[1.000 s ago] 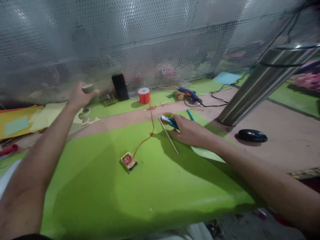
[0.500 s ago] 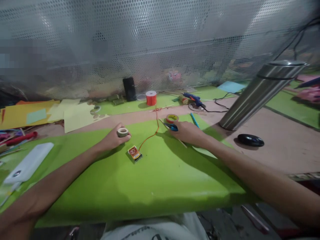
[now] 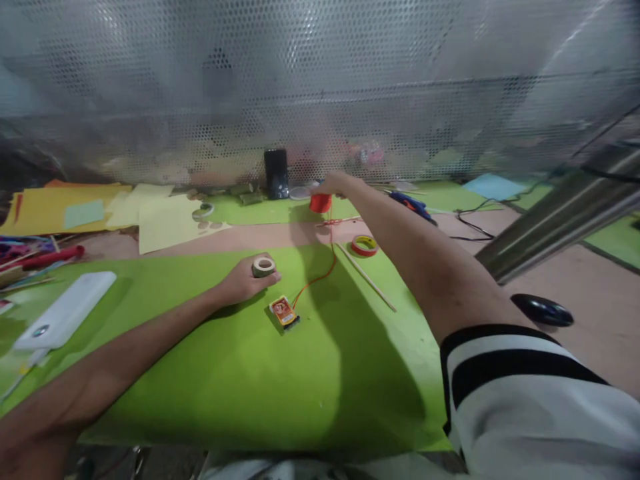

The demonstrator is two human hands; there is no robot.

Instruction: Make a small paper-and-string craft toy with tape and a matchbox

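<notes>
My left hand [image 3: 249, 280] is closed around a small tape roll [image 3: 263, 267], resting on the green mat. Near it lies a small packet with a red and yellow label [image 3: 285, 312], joined to a red cord [image 3: 320, 277] that runs back to the red spool [image 3: 321, 203]. My right hand [image 3: 338, 183] reaches far forward, over the top of the spool, with fingers curled. A small bluish bit shows by its fingertips, but I cannot make out what it is. A wooden stick [image 3: 367, 278] and a red tape roll [image 3: 365, 245] lie below my right forearm.
A phone [image 3: 277, 175] leans against the perforated metal screen [image 3: 240, 80]. On the right are a blue glue gun [image 3: 413, 206], a steel flask [image 3: 555, 213] and a black mouse-shaped object [image 3: 543, 311]. Paper sheets [image 3: 170, 223] and a white power bank [image 3: 67, 310] are on the left.
My right hand has moved forward and left, from beside the red tape roll to the spool. The blue-handled tool no longer shows beside that roll. My left hand keeps its tape roll.
</notes>
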